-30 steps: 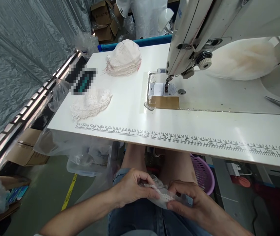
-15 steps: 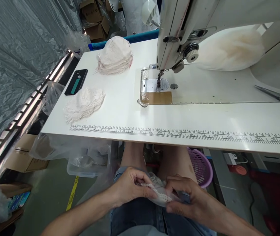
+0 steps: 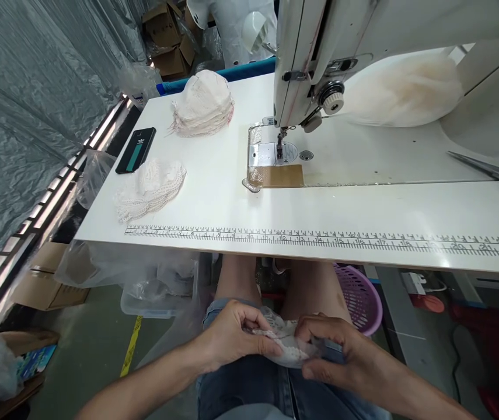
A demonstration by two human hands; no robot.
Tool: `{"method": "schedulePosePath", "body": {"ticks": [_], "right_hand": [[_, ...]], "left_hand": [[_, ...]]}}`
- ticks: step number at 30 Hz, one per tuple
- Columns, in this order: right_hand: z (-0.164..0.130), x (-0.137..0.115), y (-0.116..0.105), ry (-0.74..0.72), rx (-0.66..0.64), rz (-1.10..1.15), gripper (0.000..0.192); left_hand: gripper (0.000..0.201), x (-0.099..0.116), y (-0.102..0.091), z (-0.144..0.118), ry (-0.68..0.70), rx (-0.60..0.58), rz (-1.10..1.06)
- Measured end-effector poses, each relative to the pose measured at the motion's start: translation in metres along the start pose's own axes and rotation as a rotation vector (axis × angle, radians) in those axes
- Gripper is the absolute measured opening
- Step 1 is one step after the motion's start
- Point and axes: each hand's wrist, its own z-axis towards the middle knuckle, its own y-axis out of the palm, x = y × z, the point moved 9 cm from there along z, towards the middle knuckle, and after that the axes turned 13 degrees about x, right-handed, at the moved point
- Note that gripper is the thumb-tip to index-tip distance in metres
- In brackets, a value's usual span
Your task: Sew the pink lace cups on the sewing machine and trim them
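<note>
Over my lap, below the table edge, both hands grip a piece of white lace in a clear plastic bag. My left hand pinches its left end between thumb and fingers. At the other end, my right hand is closed around the plastic, thumb below and fingers above. On the table lie a stack of white lace pieces and, farther back, a stack of cream fabric pieces.
A sewing machine stands at the table's right, with scissors beside it. A phone lies at the left. A printed ruler runs along the front edge. Below are a purple basket and a plastic bin.
The view has shifted slightly. My right thumb has moved a little to the right on the plastic; both hands still hold the bagged lace.
</note>
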Motion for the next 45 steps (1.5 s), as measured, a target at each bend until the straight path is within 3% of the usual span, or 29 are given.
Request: {"method": "schedulePosePath", "body": {"ticks": [3,7,12,18,26,32,34,45], "right_hand": [[0.001,0.001,-0.002,0.029,0.062,-0.063,0.022],[0.002,-0.009,-0.002,-0.048,0.129,-0.051,0.015],[0.002,-0.020,0.002,-0.146,0.087,-0.026,0.009],[0.005,-0.020,0.007,-0.124,0.044,-0.063,0.016],[0.005,-0.009,0.010,-0.067,0.019,-0.085,0.025],[0.000,0.004,0.001,0.037,0.026,-0.018,0.024],[-0.001,0.009,0.001,0.060,0.027,-0.062,0.032],[0.005,0.000,0.007,-0.027,0.046,-0.108,0.020]], "left_hand": [[0.029,0.001,0.008,0.000,0.036,-0.042,-0.023],[0.026,0.002,0.012,0.000,0.076,-0.059,-0.034],[0.022,0.006,0.012,-0.001,0.121,-0.060,-0.008],[0.022,0.012,0.014,-0.003,0.217,-0.084,0.054],[0.025,0.005,0.012,-0.001,0.202,-0.098,0.159],[0.034,-0.001,0.010,0.001,0.117,-0.097,0.058],[0.034,0.000,0.009,0.001,0.106,-0.083,0.051],[0.023,0.008,0.005,-0.002,0.144,-0.064,-0.002]]}}
